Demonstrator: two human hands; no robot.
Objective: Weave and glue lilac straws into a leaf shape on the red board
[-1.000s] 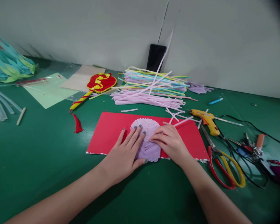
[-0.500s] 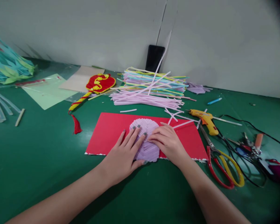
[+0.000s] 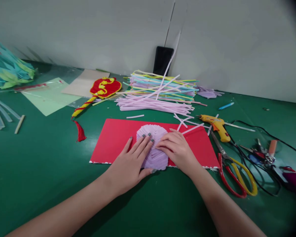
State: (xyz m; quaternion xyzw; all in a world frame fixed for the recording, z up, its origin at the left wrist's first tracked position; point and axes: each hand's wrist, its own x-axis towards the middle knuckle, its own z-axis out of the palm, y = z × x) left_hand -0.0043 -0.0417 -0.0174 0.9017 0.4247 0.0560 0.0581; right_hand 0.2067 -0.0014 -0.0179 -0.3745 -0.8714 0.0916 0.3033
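A lilac rounded piece made of pipe cleaners [image 3: 159, 161], ribbed in a V pattern, lies on a red board [image 3: 113, 138]. My left hand [image 3: 129, 163] rests flat across its left half, with the fingers stretched out and the thumb along its lower edge. Bent over the right edge of the same piece is my right hand [image 3: 177, 149], its fingers close together and gripping there. The right thumb is hidden beneath the hand. Loose lilac pipe cleaners [image 3: 193, 129] lie by the board's upper right edge.
Behind the board lies a bundle of coloured pipe cleaners [image 3: 160, 87], with a phone [image 3: 162, 61] leaning on the wall. A red-yellow fan [image 3: 106, 88] lies left of it. To the right are a yellow glue gun [image 3: 218, 126], scissors [image 3: 227, 159] and keys [image 3: 263, 154].
My left fingers have shifted slightly and drawn closer together on the lilac piece. My right hand stays almost unmoved at its right edge.
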